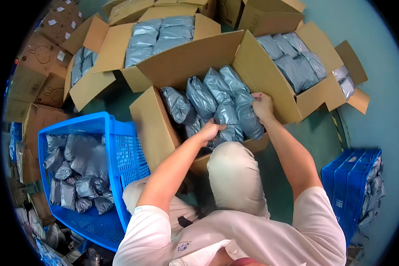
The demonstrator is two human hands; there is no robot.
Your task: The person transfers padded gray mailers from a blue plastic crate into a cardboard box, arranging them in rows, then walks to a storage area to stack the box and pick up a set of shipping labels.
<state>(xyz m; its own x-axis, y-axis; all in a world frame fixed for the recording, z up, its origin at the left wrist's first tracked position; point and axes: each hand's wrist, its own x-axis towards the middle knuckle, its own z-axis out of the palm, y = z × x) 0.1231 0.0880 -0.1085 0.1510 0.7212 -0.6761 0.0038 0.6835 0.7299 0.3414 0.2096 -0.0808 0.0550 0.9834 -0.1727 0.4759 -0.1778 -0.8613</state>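
Note:
In front of my knees stands an open cardboard box holding several grey plastic mailing bags, plump and shiny. My right hand pinches the edge of the rightmost grey mailing bag, close to the box's right wall. Lower and further left, my left hand grips the side of another grey mailing bag, its thumb on top; some of its fingertips are hidden between the bags. More grey bags lie to the left in the same box.
A blue plastic crate with a loose heap of grey bags stands at my left. Open boxes packed with grey bags surround the far side. Another blue crate stands at right by the wall. Closed cartons are stacked far left.

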